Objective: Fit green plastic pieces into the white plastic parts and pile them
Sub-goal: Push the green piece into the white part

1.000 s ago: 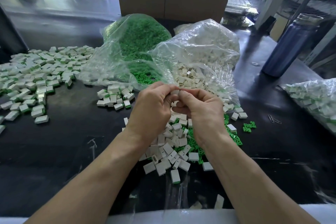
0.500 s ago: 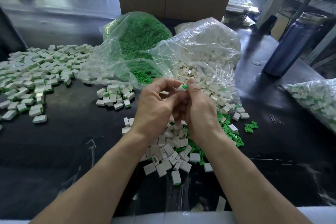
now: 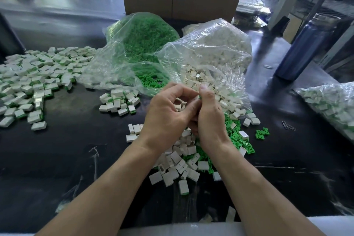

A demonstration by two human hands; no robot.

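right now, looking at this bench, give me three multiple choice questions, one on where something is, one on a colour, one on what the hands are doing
1. Where does the water bottle stand?
A. far right of the table
B. far left of the table
C. between the two arms

2. What colour are the pieces in the bag to the left of the bag of white parts?
A. red
B. green
C. blue

3. What are the two hands doing?
A. lying flat on the table
B. lifting the cardboard box
C. held together above the loose pile, fingers curled

Answers:
1. A, the blue bottle stands at the right edge, beyond the bags.
2. B, green shows through the clear plastic.
3. C, the left hand and right hand meet over the loose pile, fingertips pinched together; what they hold is mostly hidden.
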